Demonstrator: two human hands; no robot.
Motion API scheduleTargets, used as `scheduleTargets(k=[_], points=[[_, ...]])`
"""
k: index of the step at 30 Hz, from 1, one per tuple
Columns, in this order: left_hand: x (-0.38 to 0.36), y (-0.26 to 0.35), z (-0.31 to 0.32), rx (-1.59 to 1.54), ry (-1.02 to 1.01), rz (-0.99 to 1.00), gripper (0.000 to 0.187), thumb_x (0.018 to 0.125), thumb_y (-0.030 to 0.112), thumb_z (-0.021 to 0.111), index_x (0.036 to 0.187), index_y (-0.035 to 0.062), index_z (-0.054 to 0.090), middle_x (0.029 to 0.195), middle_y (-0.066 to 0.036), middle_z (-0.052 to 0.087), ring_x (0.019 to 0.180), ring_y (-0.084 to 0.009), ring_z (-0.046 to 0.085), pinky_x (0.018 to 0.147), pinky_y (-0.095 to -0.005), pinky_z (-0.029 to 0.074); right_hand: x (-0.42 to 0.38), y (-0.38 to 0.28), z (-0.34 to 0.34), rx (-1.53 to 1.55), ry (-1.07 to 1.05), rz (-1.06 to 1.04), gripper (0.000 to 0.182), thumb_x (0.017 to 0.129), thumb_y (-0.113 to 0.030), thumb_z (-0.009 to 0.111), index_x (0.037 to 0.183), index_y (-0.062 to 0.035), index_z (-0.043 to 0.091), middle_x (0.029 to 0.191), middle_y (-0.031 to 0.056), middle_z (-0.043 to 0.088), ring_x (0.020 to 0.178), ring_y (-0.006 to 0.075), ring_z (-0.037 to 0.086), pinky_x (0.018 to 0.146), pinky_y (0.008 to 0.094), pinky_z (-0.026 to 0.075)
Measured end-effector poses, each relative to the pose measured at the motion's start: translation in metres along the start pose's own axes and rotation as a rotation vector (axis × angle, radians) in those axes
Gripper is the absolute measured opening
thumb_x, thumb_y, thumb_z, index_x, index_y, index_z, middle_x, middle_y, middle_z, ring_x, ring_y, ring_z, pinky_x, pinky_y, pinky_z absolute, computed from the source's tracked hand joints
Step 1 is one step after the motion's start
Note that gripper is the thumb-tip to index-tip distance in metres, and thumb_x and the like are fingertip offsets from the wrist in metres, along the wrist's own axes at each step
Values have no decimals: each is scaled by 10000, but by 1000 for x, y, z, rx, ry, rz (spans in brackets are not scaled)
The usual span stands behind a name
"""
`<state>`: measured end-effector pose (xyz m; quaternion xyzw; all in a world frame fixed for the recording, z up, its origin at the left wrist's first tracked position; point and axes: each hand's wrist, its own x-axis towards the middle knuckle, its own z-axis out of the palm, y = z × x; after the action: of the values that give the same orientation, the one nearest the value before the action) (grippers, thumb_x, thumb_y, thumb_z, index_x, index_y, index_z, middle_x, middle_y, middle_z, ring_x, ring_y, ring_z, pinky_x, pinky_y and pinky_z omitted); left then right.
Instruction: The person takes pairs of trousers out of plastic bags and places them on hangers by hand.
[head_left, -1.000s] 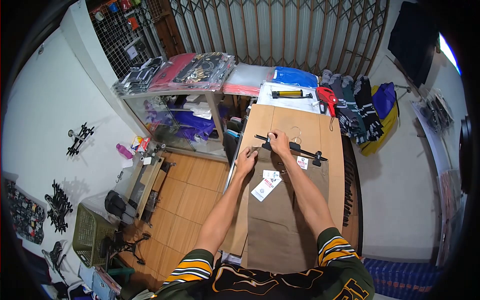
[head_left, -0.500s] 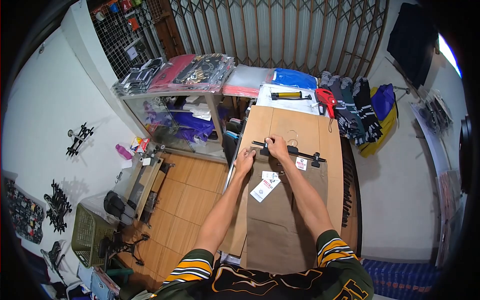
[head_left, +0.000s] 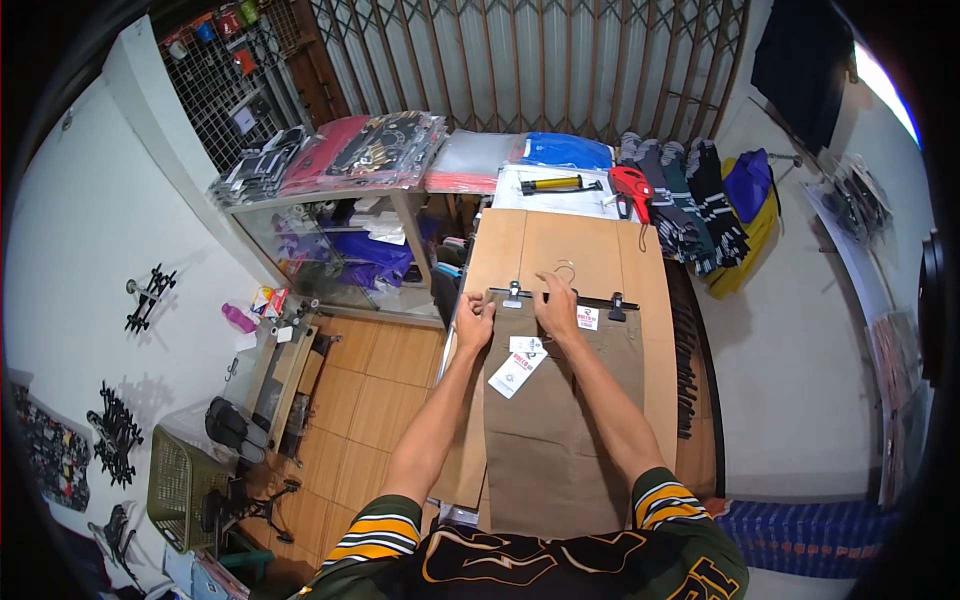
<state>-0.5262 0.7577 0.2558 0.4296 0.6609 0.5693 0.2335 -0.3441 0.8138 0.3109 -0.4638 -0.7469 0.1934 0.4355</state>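
Brown trousers (head_left: 560, 430) lie folded lengthwise on a cardboard sheet, waistband away from me. Across the waistband lies a black clip hanger (head_left: 597, 302) with a metal hook (head_left: 567, 270). Its left clip (head_left: 513, 293) and right clip (head_left: 617, 307) both sit on the waistband. My left hand (head_left: 474, 322) pinches the waistband's left corner. Over the middle of the hanger bar, my right hand (head_left: 557, 308) has its fingers curled; what lies under them is partly hidden. White paper tags (head_left: 517, 370) rest on the trousers, and another printed tag (head_left: 587, 318) is beside my right wrist.
Beyond the cardboard (head_left: 500, 240) lie a yellow-and-black hand pump (head_left: 551, 185) and a red tool (head_left: 630, 188). A glass display case (head_left: 420, 240) with bagged clothes on top stands back left. Socks (head_left: 700, 200) hang along the right side.
My right hand has left the left clip and moved right along the bar. That clip now sits on the waistband. The view has shifted slightly.
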Motion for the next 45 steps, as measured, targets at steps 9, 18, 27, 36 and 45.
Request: scheduleTargets(k=[9, 18, 27, 36, 45], points=[[-11, 13, -3, 169, 42, 156, 486, 719, 39, 795, 1122, 11, 524, 1051, -136, 639, 910, -242, 663, 840, -347, 519, -49, 34, -111, -504, 353, 442, 566, 754, -167, 701, 1282, -75, 521, 1239, 205, 519, 1210, 387, 459, 956, 526, 393], [-19, 74, 31, 605, 36, 310, 636, 735, 85, 718, 1311, 68, 446, 1293, -186, 473, 1247, -386, 405, 1003, -544, 335, -53, 94, -142, -201, 1, 773, 629, 685, -400, 775, 1211, -93, 617, 1176, 160, 666, 1147, 345, 597, 968, 543, 423], [-8, 133, 162, 254, -630, 466, 442, 921, 360, 603, 1170, -6, 604, 1092, -238, 657, 1068, -376, 612, 928, -439, 456, -79, 99, -136, 193, 177, 392, 367, 782, -194, 757, 1091, -43, 627, 943, 74, 709, 853, 170, 654, 802, 327, 495], [27, 167, 207, 561, -860, 280, 792, 984, 581, 310, 841, -99, 691, 927, -382, 626, 989, -495, 619, 926, -500, 445, -77, 74, -150, 280, 161, 508, 299, 806, -338, 736, 996, -107, 713, 821, 68, 705, 826, 204, 661, 859, 350, 454], [32, 166, 217, 511, -557, 324, 667, 991, 465, 404, 739, -90, 675, 799, -354, 626, 841, -501, 633, 828, -531, 471, -80, 76, -149, 174, 219, 392, 289, 834, -352, 721, 941, -84, 724, 671, 29, 633, 637, 158, 558, 725, 335, 449]])
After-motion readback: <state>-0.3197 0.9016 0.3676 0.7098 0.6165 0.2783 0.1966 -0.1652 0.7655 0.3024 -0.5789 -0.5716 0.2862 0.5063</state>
